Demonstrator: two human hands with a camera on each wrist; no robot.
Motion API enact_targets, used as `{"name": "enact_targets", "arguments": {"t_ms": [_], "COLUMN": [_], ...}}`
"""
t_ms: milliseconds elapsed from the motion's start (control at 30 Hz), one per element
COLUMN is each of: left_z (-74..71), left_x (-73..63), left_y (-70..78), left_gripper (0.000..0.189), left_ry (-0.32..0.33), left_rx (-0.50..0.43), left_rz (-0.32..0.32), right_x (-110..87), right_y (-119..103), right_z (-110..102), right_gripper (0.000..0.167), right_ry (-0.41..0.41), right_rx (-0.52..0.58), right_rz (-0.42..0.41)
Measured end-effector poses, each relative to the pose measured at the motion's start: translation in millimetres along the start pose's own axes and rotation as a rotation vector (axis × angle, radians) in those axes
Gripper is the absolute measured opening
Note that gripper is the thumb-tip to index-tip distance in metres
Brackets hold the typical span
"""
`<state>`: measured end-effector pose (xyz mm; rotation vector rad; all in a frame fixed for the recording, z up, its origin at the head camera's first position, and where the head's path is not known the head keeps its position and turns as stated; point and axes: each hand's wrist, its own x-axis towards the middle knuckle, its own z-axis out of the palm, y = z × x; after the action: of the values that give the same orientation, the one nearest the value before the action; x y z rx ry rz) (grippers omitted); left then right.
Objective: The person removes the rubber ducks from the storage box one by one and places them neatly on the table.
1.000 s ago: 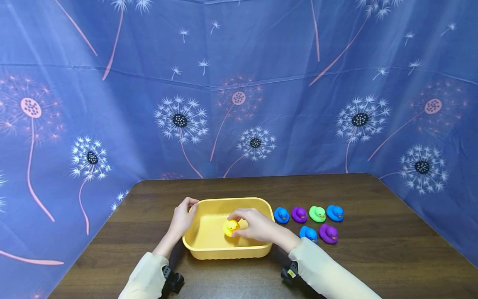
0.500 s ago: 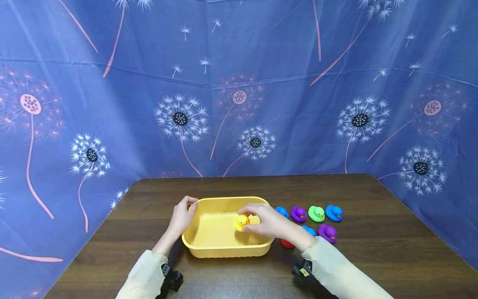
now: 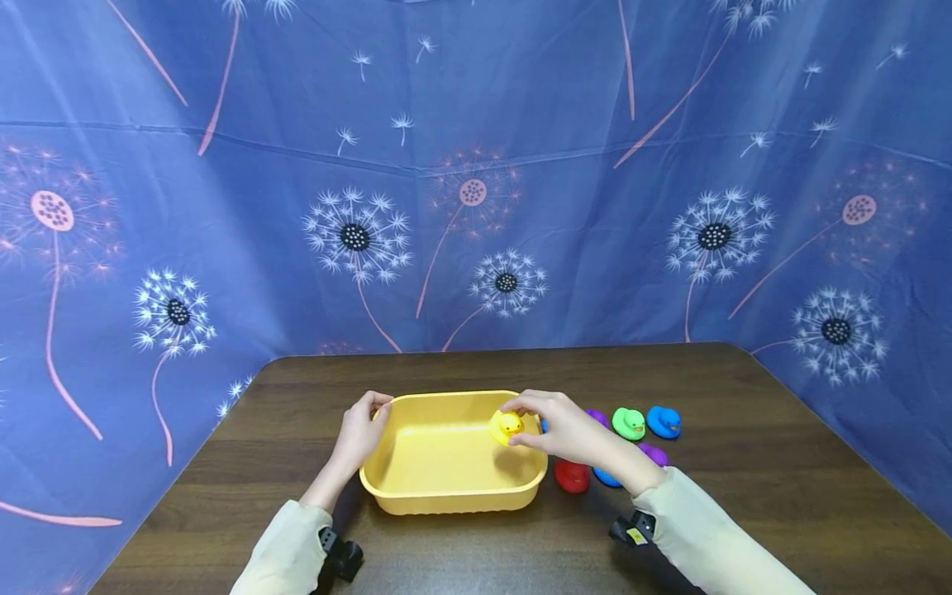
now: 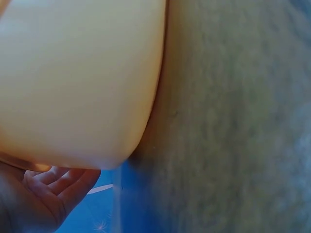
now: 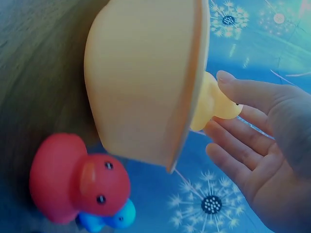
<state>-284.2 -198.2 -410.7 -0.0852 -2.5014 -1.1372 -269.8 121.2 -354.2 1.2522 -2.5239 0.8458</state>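
Note:
A yellow rubber duck [image 3: 507, 425] is pinched between the thumb and fingers of my right hand [image 3: 561, 426]. It is held up at the right side of a yellow plastic tub [image 3: 454, 502], near the rim. In the right wrist view the duck [image 5: 214, 104] shows just past the tub's rim, partly hidden by the thumb. My left hand [image 3: 362, 431] grips the tub's left rim at its far corner. From the left wrist, only part of that hand [image 4: 43, 199] appears, below the tub wall [image 4: 82, 87].
Right of the tub a red duck [image 3: 572, 477], a green duck [image 3: 629, 423] and a blue duck [image 3: 664, 422] sit on the brown table [image 3: 759, 496]. More blue and purple ducks are partly hidden by the right arm. A blue dandelion-print cloth [image 3: 595, 207] hangs behind.
My right hand has carried the yellow duck from the tub's middle rightward and up to its right side. The red duck has come into view under the arm. The left hand stays put.

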Motion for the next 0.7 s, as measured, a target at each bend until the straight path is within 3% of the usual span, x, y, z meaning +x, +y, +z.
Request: {"name": "enact_targets", "arguments": {"t_ms": [233, 700], "left_z": [0.0, -0.3], "left_x": [-0.5, -0.9], "left_y": [2.9, 3.3], "left_gripper": [0.015, 0.016], "left_ry": [0.0, -0.011], "left_rx": [0.017, 0.019], "left_rz": [0.011, -0.01], "right_x": [-12.2, -37.7], "right_y": [0.5, 19.0], "right_z": [-17.6, -34.7], "right_gripper": [0.04, 0.038], "right_ry": [-0.012, 0.091], "right_rx": [-0.01, -0.04], "right_rz": [0.083, 0.072]}}
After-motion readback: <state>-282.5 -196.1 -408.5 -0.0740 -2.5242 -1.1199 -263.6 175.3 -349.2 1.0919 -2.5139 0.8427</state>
